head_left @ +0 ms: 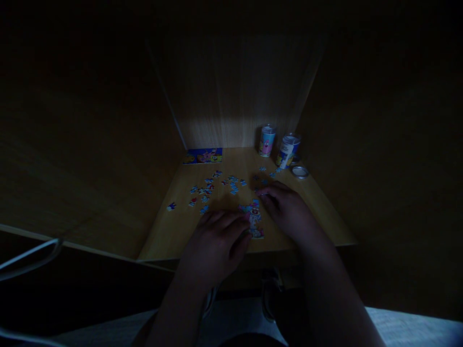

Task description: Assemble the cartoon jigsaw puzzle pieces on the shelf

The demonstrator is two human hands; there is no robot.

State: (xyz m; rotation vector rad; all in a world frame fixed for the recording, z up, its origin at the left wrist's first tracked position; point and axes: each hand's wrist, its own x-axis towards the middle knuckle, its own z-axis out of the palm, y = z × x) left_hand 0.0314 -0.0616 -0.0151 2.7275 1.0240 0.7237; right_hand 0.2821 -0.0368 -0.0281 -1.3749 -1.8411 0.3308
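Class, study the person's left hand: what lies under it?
The wooden surface runs under the left hand, and the joined puzzle section passes partly beneath its fingers. How far that section reaches, and whether anything else lies there, is covered by the hand.

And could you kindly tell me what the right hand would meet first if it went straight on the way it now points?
Beyond the small piece at its fingertips, the right hand would probably meet the middle cluster of loose puzzle pieces, though depth is hard to judge in this dimness.

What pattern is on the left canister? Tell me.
The left canister is light blue with a pink cartoon figure, in the head view.
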